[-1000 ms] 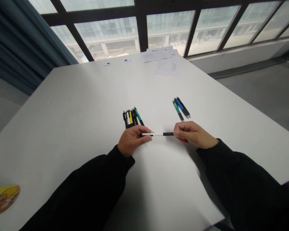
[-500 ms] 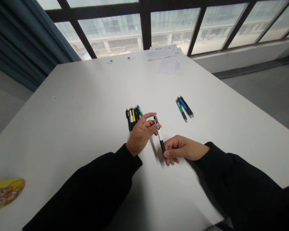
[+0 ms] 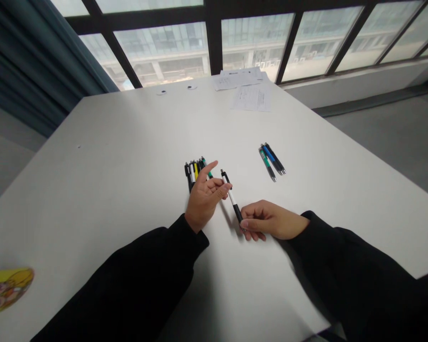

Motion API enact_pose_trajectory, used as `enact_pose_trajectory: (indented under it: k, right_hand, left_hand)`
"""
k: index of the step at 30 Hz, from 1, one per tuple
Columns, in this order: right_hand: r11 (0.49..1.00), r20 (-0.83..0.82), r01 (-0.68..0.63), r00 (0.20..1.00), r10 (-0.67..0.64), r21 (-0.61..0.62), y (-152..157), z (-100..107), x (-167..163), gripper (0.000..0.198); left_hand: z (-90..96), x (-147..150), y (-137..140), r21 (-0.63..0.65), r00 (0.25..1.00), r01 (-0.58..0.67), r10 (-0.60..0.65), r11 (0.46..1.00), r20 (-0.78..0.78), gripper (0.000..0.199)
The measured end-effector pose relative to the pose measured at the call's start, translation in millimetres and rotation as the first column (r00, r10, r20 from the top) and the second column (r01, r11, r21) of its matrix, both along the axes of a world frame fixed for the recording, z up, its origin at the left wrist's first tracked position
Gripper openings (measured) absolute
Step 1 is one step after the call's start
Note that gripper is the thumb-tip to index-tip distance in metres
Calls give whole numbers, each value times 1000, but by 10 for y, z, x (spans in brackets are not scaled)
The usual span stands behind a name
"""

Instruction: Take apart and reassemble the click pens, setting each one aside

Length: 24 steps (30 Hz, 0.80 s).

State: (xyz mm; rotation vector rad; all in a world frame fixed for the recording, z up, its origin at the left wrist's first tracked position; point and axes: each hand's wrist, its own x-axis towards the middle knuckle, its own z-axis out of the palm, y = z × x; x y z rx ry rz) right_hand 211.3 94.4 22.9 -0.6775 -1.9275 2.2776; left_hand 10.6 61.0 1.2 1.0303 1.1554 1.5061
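Observation:
A white-and-black click pen (image 3: 232, 195) slants between my two hands, its button end up and away from me. My left hand (image 3: 206, 194) pinches the upper barrel near the clip with thumb and middle fingers, while its index finger points away from the button. My right hand (image 3: 258, 220) grips the black lower end near the tip. Just behind my left hand lies a row of several pens (image 3: 196, 170) with black, white, yellow and green barrels, partly covered by that hand.
Three pens, a green pen (image 3: 267, 164), a blue pen (image 3: 272, 158) and a black pen (image 3: 276, 159), lie together on the white table (image 3: 128, 156) to the right. Printed papers (image 3: 251, 96) rest at the far edge. A yellow illustrated object (image 3: 9, 289) sits at the lower left.
My left index finger has lifted off the pen's button and extended away. The pen's top has shifted slightly left; my right hand keeps its grip on the lower end.

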Motion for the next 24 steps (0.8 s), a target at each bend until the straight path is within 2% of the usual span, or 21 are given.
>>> enact_pose_trajectory:
  k: [2, 4, 6, 8, 10, 11, 12, 14, 16, 19, 22, 24]
  right_hand:
    - [990, 25, 16, 999, -20, 138, 5, -1, 18, 38]
    - [945, 39, 26, 998, -40, 325, 17, -2, 38, 36]
    - [858, 70, 20, 995, -65, 514, 42, 5, 59, 36]
    - [750, 129, 4, 985, -118, 661, 82, 25, 81, 34]
    - [634, 201, -13, 953, -226, 773, 140, 49, 107, 30]
    - [576, 241, -26, 923, -299, 817, 174, 59, 122, 30]
    - [524, 278, -44, 883, -378, 851, 209, 64, 138, 31]
    - [449, 340, -89, 784, -519, 889, 276, 59, 169, 35]
    - [413, 382, -130, 687, -618, 902, 330, 35, 196, 38]
    - [380, 405, -172, 583, -705, 909, 377, -13, 223, 41]
    - [362, 398, -177, 539, -742, 915, 401, -43, 240, 44]
    - [361, 397, -173, 514, -760, 916, 416, -49, 249, 46]
  left_hand:
    - [9, -2, 2, -6, 996, -74, 73, 997, -46, 66]
    - [7, -8, 6, -8, 988, -129, 128, 992, -86, 54]
    - [-9, -20, 9, -9, 980, -156, 153, 988, -123, 47]
    - [-32, -38, 6, -3, 973, -155, 152, 988, -172, 53]
    - [-51, -63, -7, 32, 945, -150, 153, 988, -289, 63]
    - [-58, -77, -17, 68, 908, -150, 165, 986, -385, 65]
    - [-63, -91, -28, 117, 849, -146, 185, 982, -496, 63]
    - [-71, -117, -50, 227, 672, -105, 237, 968, -701, 51]
    - [-84, -136, -66, 298, 488, -33, 275, 954, -828, 38]
    - [-109, -139, -81, 293, 277, 12, 279, 956, -920, 32]
    - [-121, -116, -98, 236, 136, -28, 238, 971, -962, 34]
    - [-115, -97, -112, 200, 89, -55, 205, 978, -975, 33]
